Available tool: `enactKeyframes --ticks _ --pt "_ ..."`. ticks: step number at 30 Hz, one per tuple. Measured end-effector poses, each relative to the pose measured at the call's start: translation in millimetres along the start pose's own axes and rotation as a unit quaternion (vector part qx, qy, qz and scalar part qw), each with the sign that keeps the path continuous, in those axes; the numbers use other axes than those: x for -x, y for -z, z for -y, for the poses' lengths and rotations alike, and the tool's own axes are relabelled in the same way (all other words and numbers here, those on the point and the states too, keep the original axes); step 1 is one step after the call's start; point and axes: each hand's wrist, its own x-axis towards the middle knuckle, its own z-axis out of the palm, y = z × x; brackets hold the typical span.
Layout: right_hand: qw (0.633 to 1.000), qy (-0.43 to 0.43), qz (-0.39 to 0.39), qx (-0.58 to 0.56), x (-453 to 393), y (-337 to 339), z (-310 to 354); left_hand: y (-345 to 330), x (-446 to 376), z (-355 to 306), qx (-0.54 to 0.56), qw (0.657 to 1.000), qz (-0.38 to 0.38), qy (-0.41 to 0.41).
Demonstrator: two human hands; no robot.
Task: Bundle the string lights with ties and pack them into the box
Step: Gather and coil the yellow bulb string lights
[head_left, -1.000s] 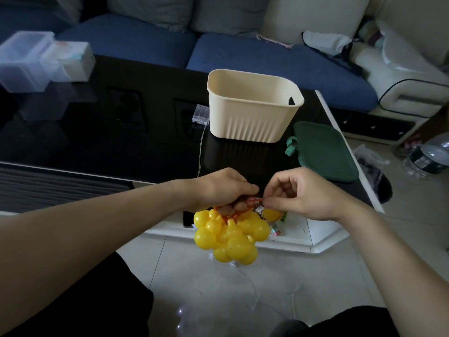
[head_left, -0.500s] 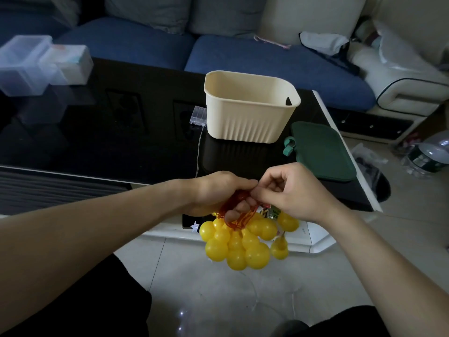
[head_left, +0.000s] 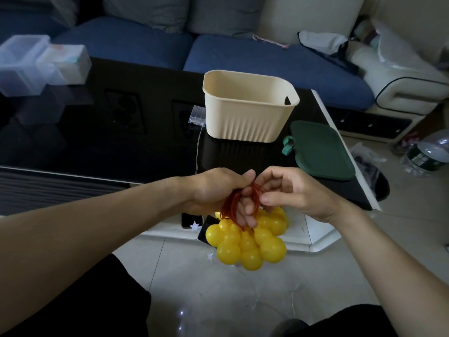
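Observation:
A cluster of yellow ball lights point(head_left: 250, 242) hangs below my hands, in front of the table's near edge. Its red wire point(head_left: 230, 205) is looped in a coil over the fingers of my left hand point(head_left: 218, 190), which grips the bundle. My right hand point(head_left: 289, 190) pinches the red loops from the right, thumb and fingers curled on them. The cream ribbed box point(head_left: 247, 113) stands open on the black table point(head_left: 97, 142) beyond my hands. A green lid point(head_left: 320, 149) lies to its right. A clear battery case point(head_left: 198, 115) sits left of the box, with a thin wire running toward me.
Clear plastic containers point(head_left: 36, 62) stand at the table's far left. A blue sofa point(head_left: 243, 52) runs behind the table. More thin wire with small star lights point(head_left: 194, 226) lies on the tiled floor by my knees. A plastic bottle point(head_left: 427, 154) lies on the floor at right.
The red wire loops have come up over my left fingers and spread wider. The yellow balls hang lower, and my right hand has shifted its pinch onto the loops.

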Motion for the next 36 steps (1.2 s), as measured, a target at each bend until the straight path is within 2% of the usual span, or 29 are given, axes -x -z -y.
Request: enactKeyframes --ticks 4,11,15,18,25,31,36 --pt "0.996 0.045 -0.051 0.052 -5 -5 -1 2 -1 -1 0.002 1.000 -0.011 -0.018" --pt "0.987 0.069 -0.116 0.091 -12 -11 -1 3 -1 -3 -0.008 0.999 -0.029 -0.013" --pt "0.986 0.055 -0.124 0.098 -12 -9 -1 5 -1 -4 -0.018 1.000 -0.001 -0.012" --pt "0.985 0.048 -0.131 0.105 -9 -5 -2 6 -2 -3 -0.005 1.000 -0.009 -0.007" --pt "0.993 -0.013 -0.084 0.082 4 14 5 5 0 -3 0.139 0.990 0.004 -0.003" --pt "0.983 -0.108 -0.140 0.045 10 36 0 10 -3 -5 0.065 0.994 -0.092 -0.007" --pt "0.966 -0.139 -0.167 0.139 13 45 -2 13 -8 1 0.031 0.986 -0.160 0.032"
